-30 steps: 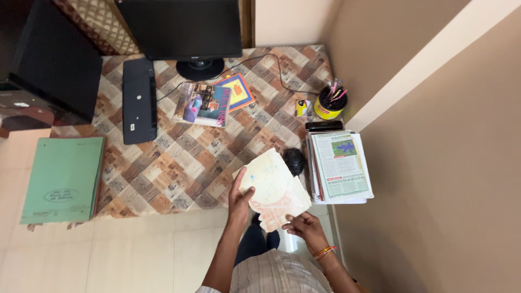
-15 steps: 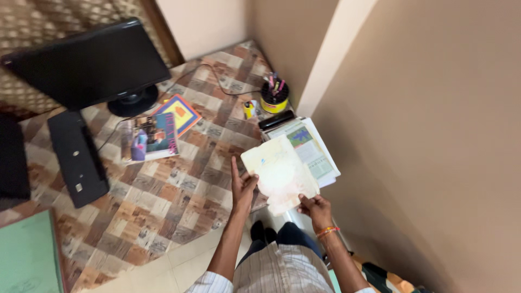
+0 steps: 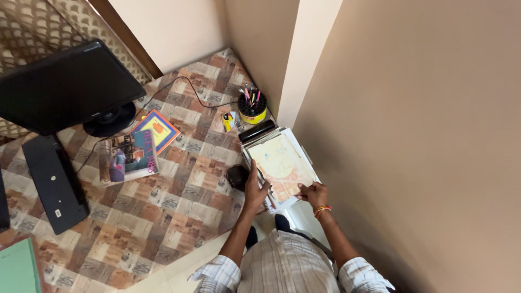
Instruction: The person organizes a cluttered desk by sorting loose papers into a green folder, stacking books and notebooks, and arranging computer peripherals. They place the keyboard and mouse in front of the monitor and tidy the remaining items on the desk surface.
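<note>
A worn cream sheet with faded orange print (image 3: 279, 163) lies flat on the stack of papers (image 3: 302, 144) at the table's right end. My left hand (image 3: 255, 187) holds the sheet's left edge, right beside a black mouse (image 3: 237, 176). My right hand (image 3: 313, 194) pinches its near right corner; a bangle sits on that wrist.
A yellow-and-black pen holder (image 3: 253, 107), a small yellow item (image 3: 228, 120) and a black case (image 3: 257, 131) sit behind the stack. Magazines (image 3: 128, 158), a colourful book (image 3: 156, 128), monitor (image 3: 65, 89), keyboard (image 3: 54, 182) and green folder (image 3: 19, 268) lie to the left. The wall stands close on the right.
The sheet, held up over the table's front edge, has moved right and down onto the paper stack. My head turned right, so the desk items shifted left in view.
</note>
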